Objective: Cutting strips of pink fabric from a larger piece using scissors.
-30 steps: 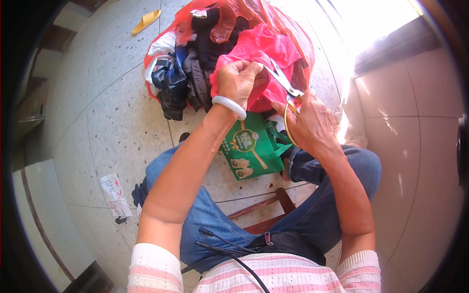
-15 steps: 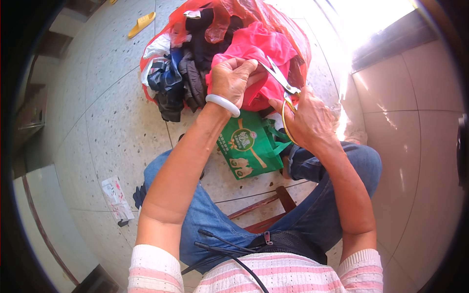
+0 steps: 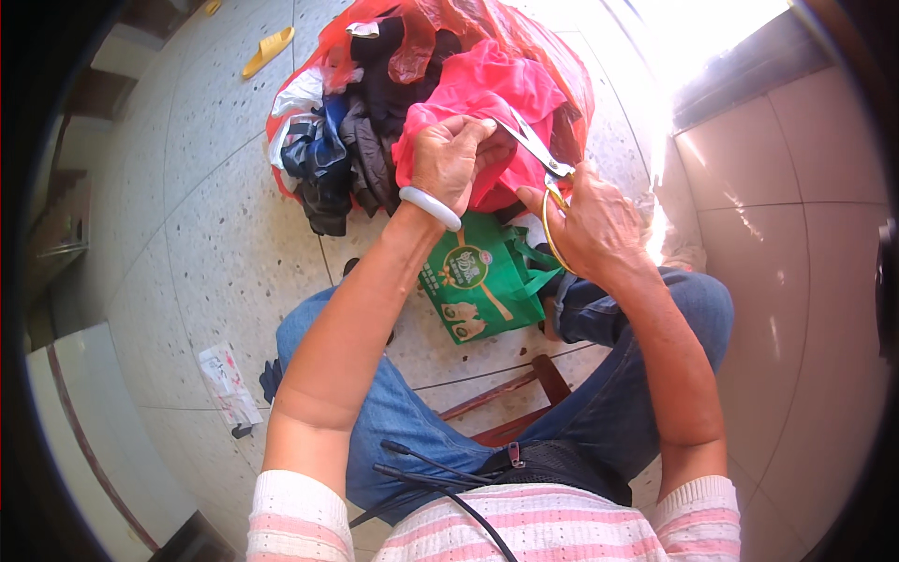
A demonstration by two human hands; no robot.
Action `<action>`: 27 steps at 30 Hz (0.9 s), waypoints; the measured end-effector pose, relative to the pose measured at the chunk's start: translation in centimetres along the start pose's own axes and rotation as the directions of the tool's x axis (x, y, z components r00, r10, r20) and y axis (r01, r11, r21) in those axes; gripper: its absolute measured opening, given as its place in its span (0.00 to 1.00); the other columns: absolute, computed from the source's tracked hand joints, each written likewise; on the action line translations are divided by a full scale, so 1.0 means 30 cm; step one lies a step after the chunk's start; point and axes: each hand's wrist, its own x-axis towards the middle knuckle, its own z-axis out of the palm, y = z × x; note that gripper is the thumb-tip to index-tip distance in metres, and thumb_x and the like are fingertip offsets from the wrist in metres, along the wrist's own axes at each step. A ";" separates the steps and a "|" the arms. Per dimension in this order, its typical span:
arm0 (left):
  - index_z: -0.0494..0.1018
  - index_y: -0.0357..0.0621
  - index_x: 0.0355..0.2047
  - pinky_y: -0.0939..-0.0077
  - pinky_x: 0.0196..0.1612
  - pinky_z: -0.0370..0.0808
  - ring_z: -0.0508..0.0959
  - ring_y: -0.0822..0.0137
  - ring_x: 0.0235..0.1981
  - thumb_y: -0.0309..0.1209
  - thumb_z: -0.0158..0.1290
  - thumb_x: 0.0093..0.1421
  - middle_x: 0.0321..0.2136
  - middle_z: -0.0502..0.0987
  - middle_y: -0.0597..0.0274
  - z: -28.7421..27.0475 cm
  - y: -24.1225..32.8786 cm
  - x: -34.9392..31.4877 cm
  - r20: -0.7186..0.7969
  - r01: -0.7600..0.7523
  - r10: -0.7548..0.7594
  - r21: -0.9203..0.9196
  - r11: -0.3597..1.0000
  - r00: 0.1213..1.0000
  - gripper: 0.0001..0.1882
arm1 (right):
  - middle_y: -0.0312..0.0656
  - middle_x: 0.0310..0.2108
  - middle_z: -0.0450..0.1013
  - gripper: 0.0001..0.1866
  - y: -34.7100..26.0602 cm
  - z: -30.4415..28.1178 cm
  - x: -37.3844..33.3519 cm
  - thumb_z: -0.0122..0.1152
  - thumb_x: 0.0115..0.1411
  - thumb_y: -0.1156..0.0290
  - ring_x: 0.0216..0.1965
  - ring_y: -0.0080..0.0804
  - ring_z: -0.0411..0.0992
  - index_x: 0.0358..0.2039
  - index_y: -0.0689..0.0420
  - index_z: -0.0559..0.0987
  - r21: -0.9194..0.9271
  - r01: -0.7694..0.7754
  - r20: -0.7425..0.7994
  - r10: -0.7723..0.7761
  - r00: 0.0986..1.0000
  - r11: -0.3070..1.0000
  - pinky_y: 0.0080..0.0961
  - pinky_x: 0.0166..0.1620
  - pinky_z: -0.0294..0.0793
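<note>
Cloth [image 3: 510, 80] | bright pink, crumpled | left hand [image 3: 445, 167]: pinching cloth | right hand [image 3: 601, 225]: gripping scissors [image 3: 539, 150]

Red translucent plastic bag [image 3: 566, 66], top centre: cut off by the upper edge. Bright pink cloth [image 3: 506, 80]: partly hidden behind the left hand [image 3: 449, 161], whose curled fingertips are largely concealed. Steel scissors with gold-coloured handles [image 3: 530, 148]: one handle loop mostly hidden by the right hand [image 3: 599, 225]; contact between blades and cloth cannot be told. Green printed carrier bag [image 3: 487, 295], centre: upper end covered. Reddish-brown wooden frame [image 3: 552, 379], lower centre: partly hidden by the legs. Small yellow object [image 3: 213, 7], upper left: cut off above. White sheet [image 3: 225, 377], lower left: red marks too small to tell.
</note>
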 end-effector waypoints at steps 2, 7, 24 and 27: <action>0.74 0.35 0.36 0.64 0.49 0.77 0.79 0.63 0.38 0.25 0.49 0.62 0.35 0.78 0.56 0.001 0.015 0.003 0.056 -0.031 0.032 -0.005 0.999 0.998 0.06 | 0.61 0.31 0.74 0.37 0.014 -0.005 -0.002 0.58 0.53 0.38 0.37 0.56 0.75 0.34 0.68 0.70 0.015 0.046 -0.031 -0.046 0.998 0.999 0.46 0.40 0.73; 0.73 0.33 0.38 0.66 0.48 0.77 0.78 0.64 0.40 0.25 0.48 0.64 0.36 0.78 0.55 0.010 0.041 -0.017 0.129 -0.034 0.033 0.001 0.999 0.991 0.07 | 0.61 0.33 0.73 0.38 0.021 0.003 0.006 0.59 0.52 0.38 0.39 0.56 0.74 0.36 0.68 0.69 0.037 0.070 -0.077 -0.067 0.995 0.997 0.46 0.41 0.72; 0.73 0.34 0.38 0.71 0.46 0.76 0.78 0.67 0.37 0.23 0.47 0.64 0.34 0.78 0.58 0.071 0.062 -0.062 0.125 -0.140 0.124 0.129 0.982 0.984 0.07 | 0.63 0.32 0.71 0.40 0.013 0.014 0.053 0.62 0.48 0.37 0.37 0.58 0.73 0.37 0.67 0.65 0.125 0.173 -0.099 -0.161 0.982 0.977 0.47 0.40 0.71; 0.73 0.34 0.38 0.71 0.47 0.76 0.78 0.67 0.37 0.23 0.47 0.63 0.34 0.78 0.58 0.057 0.092 -0.069 0.113 -0.158 0.152 0.050 0.986 0.982 0.07 | 0.64 0.34 0.72 0.44 0.058 0.039 0.089 0.59 0.48 0.33 0.40 0.59 0.73 0.39 0.69 0.66 0.138 0.148 -0.106 -0.134 0.985 0.979 0.47 0.42 0.71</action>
